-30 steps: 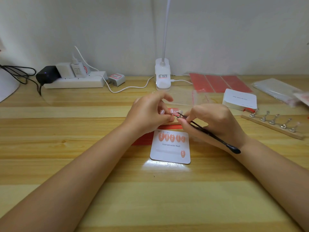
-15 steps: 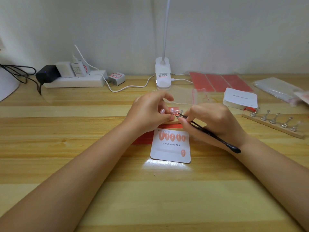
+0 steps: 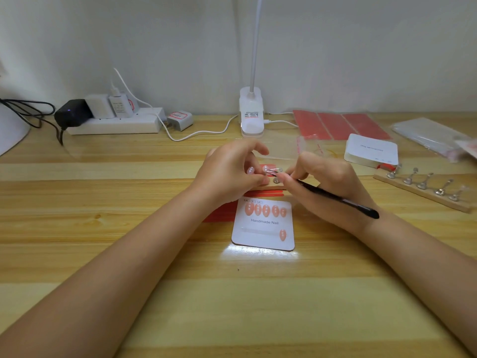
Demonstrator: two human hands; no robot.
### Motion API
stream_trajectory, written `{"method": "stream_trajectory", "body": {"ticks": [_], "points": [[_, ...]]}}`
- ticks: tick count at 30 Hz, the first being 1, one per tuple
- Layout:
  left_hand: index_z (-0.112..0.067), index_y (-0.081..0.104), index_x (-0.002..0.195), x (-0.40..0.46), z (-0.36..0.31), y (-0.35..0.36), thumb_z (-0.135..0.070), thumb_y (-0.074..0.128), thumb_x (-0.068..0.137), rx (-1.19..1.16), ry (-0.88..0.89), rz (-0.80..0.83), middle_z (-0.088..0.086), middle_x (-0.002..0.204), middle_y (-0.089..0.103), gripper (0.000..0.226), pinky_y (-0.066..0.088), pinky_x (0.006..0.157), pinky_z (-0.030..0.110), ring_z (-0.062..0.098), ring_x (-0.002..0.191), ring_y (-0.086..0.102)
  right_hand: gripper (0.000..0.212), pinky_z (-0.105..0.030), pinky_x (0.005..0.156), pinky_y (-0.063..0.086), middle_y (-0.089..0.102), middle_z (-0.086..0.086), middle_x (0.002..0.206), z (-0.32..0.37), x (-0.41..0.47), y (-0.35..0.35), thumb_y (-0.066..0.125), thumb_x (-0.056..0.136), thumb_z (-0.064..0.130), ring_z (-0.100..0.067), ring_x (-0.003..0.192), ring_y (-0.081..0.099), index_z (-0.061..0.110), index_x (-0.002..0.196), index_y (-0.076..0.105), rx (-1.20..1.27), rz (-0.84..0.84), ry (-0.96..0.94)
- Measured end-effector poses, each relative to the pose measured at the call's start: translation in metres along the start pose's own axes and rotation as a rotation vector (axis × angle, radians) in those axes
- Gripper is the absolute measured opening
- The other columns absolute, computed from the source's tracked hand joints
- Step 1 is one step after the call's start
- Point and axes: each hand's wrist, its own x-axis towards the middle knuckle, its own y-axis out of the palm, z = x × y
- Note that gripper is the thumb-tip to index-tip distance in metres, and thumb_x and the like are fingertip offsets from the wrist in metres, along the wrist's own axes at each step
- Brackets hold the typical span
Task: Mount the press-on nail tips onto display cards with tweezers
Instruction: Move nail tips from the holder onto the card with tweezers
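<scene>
Nothing has shifted: left hand [image 3: 229,171] still pinches the stand [image 3: 276,180], right hand [image 3: 325,182] grips tweezers [image 3: 333,196] on a tip [image 3: 265,169], unmounted.

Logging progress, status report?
Right hand grips tweezers, left hand steadies nail stand. Display card holds six nail tips. Nothing blocking.

This looked like a small home craft desk for nail work: a wood-grain table [image 3: 103,254] against a plain white wall, a clip lamp [image 3: 251,112], a loaded power strip [image 3: 116,124] (chargers plugged in), a stack of display cards [image 3: 371,151], perhaps nail stands [image 3: 423,187] at right
</scene>
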Motion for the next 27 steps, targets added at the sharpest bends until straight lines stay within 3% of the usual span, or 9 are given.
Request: {"method": "stream_trajectory", "body": {"ticks": [6,9,14,19,23,27], "points": [[-0.021,0.058,0.106,0.0,-0.001,0.0,-0.017,0.076,0.073,0.002,-0.009,0.006,-0.016,0.067,0.06,0.038,0.04,0.084,0.034,0.004,0.073,0.053,0.028,-0.051,0.059,0.049,0.065,-0.019,0.067,0.003,0.001,-0.003,0.064,0.086,0.015,-0.033,0.062,0.065,0.008,0.066,0.045,0.198,-0.028,0.346],[-0.021,0.058,0.106,0.0,0.0,0.0,-0.017,0.076,0.073,0.005,-0.006,-0.002,-0.017,0.066,0.059,0.038,0.038,0.08,0.031,-0.002,0.069,0.051,0.028,-0.051,0.061,0.048,0.067,-0.018,0.069,0.006,0.002,-0.003,0.063,0.087,0.015,-0.033,0.066,0.065,0.006,0.067,0.045,0.237,-0.016,0.429],[-0.022,0.057,0.108,0.0,0.001,-0.001,-0.019,0.075,0.074,0.013,0.004,0.004,-0.018,0.068,0.06,0.039,0.037,0.084,0.033,-0.004,0.071,0.05,0.025,-0.035,0.059,0.051,0.069,0.001,0.068,0.009,0.004,-0.002,0.062,0.088,0.013,-0.009,0.06,0.066,0.0,0.072,0.047,0.289,-0.043,0.524],[-0.026,0.053,0.116,-0.003,-0.002,-0.001,-0.027,0.073,0.077,0.167,0.068,0.011,-0.024,0.072,0.055,0.044,0.029,0.088,0.028,-0.008,0.073,0.047,0.024,-0.025,0.063,0.051,0.069,0.003,0.067,0.008,0.004,-0.003,0.06,0.09,0.015,-0.005,0.062,0.066,0.005,0.072,0.046,0.355,-0.104,0.607],[-0.027,0.051,0.121,-0.005,-0.004,-0.01,-0.035,0.073,0.075,0.196,0.075,0.012,-0.018,0.096,0.053,0.051,0.029,0.093,0.031,0.0,0.087,0.045,0.025,-0.024,0.062,0.051,0.07,0.003,0.07,0.007,0.005,-0.002,0.059,0.09,0.014,-0.009,0.061,0.067,0.014,0.07,0.045,0.391,-0.129,0.631],[-0.021,0.058,0.112,-0.015,-0.014,-0.026,-0.03,0.061,0.079,0.246,0.268,-0.029,-0.011,0.101,0.053,0.034,0.032,0.086,0.033,0.007,0.09,0.048,0.026,-0.017,0.061,0.05,0.069,0.002,0.064,0.007,0.006,-0.003,0.059,0.09,0.013,-0.007,0.06,0.066,0.017,0.069,0.045,0.413,-0.156,0.641]]}}
